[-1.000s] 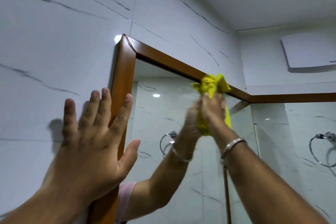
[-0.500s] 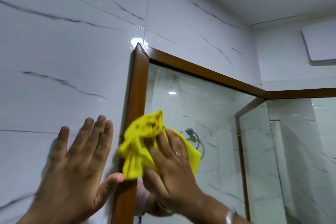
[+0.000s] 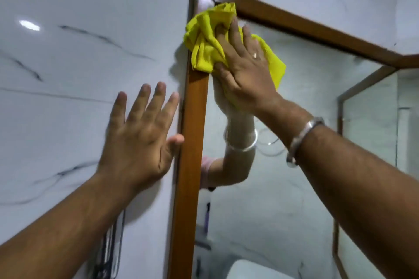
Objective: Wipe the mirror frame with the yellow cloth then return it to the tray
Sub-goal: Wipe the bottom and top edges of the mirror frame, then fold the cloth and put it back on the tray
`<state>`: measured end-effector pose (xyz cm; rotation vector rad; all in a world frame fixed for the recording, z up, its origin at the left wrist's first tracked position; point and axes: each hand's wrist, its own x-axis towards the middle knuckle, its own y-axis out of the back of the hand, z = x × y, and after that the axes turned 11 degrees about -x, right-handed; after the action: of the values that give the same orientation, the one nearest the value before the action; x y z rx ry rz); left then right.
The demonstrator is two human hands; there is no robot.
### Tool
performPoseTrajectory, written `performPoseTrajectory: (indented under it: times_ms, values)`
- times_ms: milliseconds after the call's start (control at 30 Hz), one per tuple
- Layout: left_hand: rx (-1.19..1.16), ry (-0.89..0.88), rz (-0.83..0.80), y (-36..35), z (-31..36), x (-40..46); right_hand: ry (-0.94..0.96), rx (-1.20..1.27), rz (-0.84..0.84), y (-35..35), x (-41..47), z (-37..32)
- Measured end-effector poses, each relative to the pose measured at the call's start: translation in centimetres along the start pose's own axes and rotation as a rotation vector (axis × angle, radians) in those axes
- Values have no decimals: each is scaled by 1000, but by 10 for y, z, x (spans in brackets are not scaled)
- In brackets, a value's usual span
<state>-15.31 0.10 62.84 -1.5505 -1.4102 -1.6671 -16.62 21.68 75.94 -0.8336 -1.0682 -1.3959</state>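
The brown wooden mirror frame (image 3: 191,142) runs up the middle and turns right along the top. My right hand (image 3: 244,68) presses the crumpled yellow cloth (image 3: 206,41) against the frame's left upright, just below its top left corner. The cloth spreads over the frame and onto the glass under my palm. My left hand (image 3: 138,140) lies flat on the white marble wall beside the frame, fingers spread, thumb touching the frame's edge. It holds nothing. No tray is in view.
The mirror glass (image 3: 283,188) reflects my arm, the marble wall and a towel ring. White tiled wall (image 3: 68,75) fills the left. A second framed mirror panel (image 3: 374,120) meets the first at the right. A white rounded object (image 3: 249,270) shows at the bottom.
My right hand swept the cloth from the top rail down to the left upright, then up toward the top left corner. The view shifted; my left hand stayed flat on the wall.
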Motion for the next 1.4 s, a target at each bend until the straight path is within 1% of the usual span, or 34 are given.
performPoseTrajectory:
  times_ms: [67, 167, 200, 233, 300, 333, 400, 500, 600, 667, 800, 867, 933, 1000, 1067, 1133, 1200, 1267, 1333, 1400]
  values:
    - [-124, 28, 42, 4, 3, -7, 45, 0, 1, -7, -60, -17]
    - [-368, 124, 112, 6, 17, -37, 185, 39, -106, -21, -193, -55]
    - [-378, 138, 116, 6, 25, -52, 240, 61, -143, -24, -240, -70]
    - [-322, 125, 111, 4, 35, -70, 306, 79, -175, -27, -283, -84]
    - [-156, 33, 83, -8, 59, -107, 406, 99, -246, -33, -352, -105]
    - [-98, -16, 54, -17, 70, -128, 427, 125, -290, -35, -376, -112]
    - [-47, -46, -10, -33, 84, -169, 452, 197, -367, -36, -409, -120]
    - [23, -30, -158, -53, 103, -238, 530, 235, -412, -38, -459, -128]
    - [68, -110, -326, -70, 112, -302, 585, 261, -531, -34, -515, -149]
    - [131, -147, -395, -84, 113, -334, 598, 266, -602, -33, -547, -163]
    - [163, -250, -421, -109, 110, -387, 695, 255, -708, -29, -590, -182]
    - [139, -295, -398, -119, 109, -412, 720, 229, -701, -32, -600, -188]
    - [123, -288, -359, -124, 109, -425, 667, 231, -664, -31, -597, -187]
    - [98, -268, -305, -131, 106, -434, 520, 248, -577, -32, -599, -189]
    - [68, -278, -268, -135, 100, -441, 290, 253, -468, -32, -603, -192]
    - [37, -296, -243, -137, 96, -447, 56, 195, -428, -27, -609, -192]
    - [9, -329, -233, -137, 95, -451, -104, 110, -450, -22, -612, -191]
    - [1, -373, -231, -137, 97, -453, -219, 65, -531, -17, -607, -189]
    - [-19, -403, -218, -138, 100, -457, -245, 31, -571, -11, -599, -188]
    - [-67, -413, -191, -136, 106, -461, -216, 0, -599, -2, -594, -187]
